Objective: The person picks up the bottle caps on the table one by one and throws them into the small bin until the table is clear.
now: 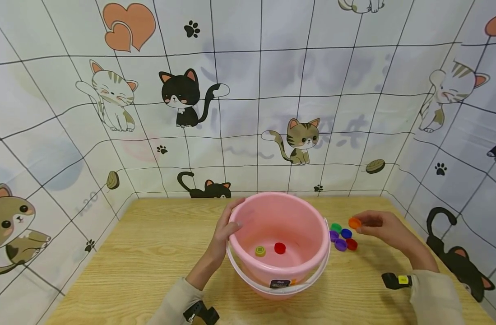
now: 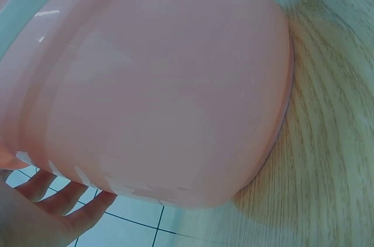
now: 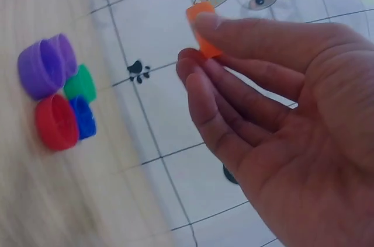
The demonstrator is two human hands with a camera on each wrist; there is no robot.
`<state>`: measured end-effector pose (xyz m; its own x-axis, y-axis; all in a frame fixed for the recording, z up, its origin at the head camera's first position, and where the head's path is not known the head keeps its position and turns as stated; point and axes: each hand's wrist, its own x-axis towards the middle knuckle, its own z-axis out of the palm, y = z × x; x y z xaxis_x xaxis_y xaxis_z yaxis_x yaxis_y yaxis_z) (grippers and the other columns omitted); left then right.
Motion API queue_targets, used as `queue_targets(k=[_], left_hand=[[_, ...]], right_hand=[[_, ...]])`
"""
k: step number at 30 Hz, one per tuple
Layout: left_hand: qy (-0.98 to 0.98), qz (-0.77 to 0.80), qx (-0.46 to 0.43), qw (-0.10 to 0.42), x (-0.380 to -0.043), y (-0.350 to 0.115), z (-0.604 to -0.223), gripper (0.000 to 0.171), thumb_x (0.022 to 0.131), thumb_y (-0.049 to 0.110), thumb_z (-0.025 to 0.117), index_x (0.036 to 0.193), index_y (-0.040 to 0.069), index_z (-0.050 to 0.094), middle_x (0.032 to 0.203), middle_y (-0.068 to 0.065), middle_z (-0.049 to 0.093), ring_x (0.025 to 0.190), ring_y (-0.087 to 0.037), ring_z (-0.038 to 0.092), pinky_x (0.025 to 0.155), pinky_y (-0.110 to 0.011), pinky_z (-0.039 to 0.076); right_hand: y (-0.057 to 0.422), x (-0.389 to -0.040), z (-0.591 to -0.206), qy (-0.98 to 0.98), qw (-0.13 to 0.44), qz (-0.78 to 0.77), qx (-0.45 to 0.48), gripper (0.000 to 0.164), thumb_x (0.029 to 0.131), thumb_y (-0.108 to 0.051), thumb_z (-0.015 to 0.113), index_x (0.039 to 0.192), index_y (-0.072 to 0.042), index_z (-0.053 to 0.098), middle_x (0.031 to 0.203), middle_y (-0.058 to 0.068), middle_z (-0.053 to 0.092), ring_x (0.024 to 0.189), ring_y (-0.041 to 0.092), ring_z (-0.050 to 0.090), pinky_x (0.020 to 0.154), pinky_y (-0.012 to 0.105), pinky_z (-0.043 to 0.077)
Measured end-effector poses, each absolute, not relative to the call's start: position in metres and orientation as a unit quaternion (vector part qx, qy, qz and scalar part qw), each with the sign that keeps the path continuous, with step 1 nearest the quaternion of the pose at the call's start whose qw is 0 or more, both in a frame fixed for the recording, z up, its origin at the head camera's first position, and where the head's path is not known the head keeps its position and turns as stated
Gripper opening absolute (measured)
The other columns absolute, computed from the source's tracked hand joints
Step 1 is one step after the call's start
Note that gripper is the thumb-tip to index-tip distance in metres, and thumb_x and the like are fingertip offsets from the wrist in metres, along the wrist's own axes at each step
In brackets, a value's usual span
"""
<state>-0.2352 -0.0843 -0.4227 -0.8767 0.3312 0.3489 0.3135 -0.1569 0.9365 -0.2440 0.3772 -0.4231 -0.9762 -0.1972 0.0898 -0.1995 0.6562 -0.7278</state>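
Observation:
A pink bucket [image 1: 280, 207] with a white handle stands on the table, its mouth tilted toward me. Inside it lie a yellow-green cap [image 1: 260, 251] and a red cap [image 1: 280, 248]. My left hand [image 1: 223, 230] grips the bucket's left rim, thumb over the inside; the left wrist view shows its fingers [image 2: 87, 206] against the outer wall. My right hand [image 1: 382, 228] pinches an orange bottle cap [image 1: 354, 223] between thumb and fingers, raised above the table. Just left of it sit several loose caps: green [image 1: 336, 228], blue [image 1: 346, 233], red [image 1: 351, 244] and purple [image 1: 340, 245].
The wooden table [image 1: 158, 253] runs back to a wall cloth [image 1: 239, 149] printed with cats and grid lines. The cloth also closes off both sides. The bucket's white handle [image 1: 278, 291] hangs down over its front.

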Motion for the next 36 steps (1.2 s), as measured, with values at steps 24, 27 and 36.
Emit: queue_targets(k=[24,27,36], left_hand=[[0.654,0.712,0.254,0.001,-0.235,-0.085,-0.424,0.067,0.092,0.024,0.046,0.158,0.021,0.036,0.153,-0.015,0.046,0.132,-0.042,0.050,0.103,-0.051,0.053],[0.654,0.711,0.256,0.001,-0.235,-0.084,-0.425,0.065,0.092,0.025,0.045,0.157,0.024,0.037,0.154,-0.014,0.046,0.133,-0.041,0.050,0.104,-0.053,0.052],[0.656,0.711,0.254,-0.001,-0.235,-0.084,-0.424,0.069,0.092,0.025,0.045,0.160,0.017,0.033,0.153,-0.013,0.046,0.133,-0.042,0.050,0.103,-0.054,0.052]], right_hand=[[0.349,-0.225,-0.387,-0.881,0.070,0.427,0.192,0.034,0.096,-0.009,0.071,0.127,0.003,0.067,0.106,-0.007,0.076,0.090,0.001,0.072,0.078,0.020,0.058],[0.347,-0.223,-0.385,-0.881,0.075,0.425,0.193,0.034,0.096,-0.009,0.071,0.127,0.002,0.068,0.105,-0.008,0.076,0.089,0.002,0.072,0.077,0.020,0.058],[0.338,-0.221,-0.380,-0.876,0.078,0.431,0.199,0.033,0.095,-0.009,0.071,0.127,0.001,0.068,0.106,-0.009,0.076,0.091,0.001,0.072,0.079,0.019,0.058]])
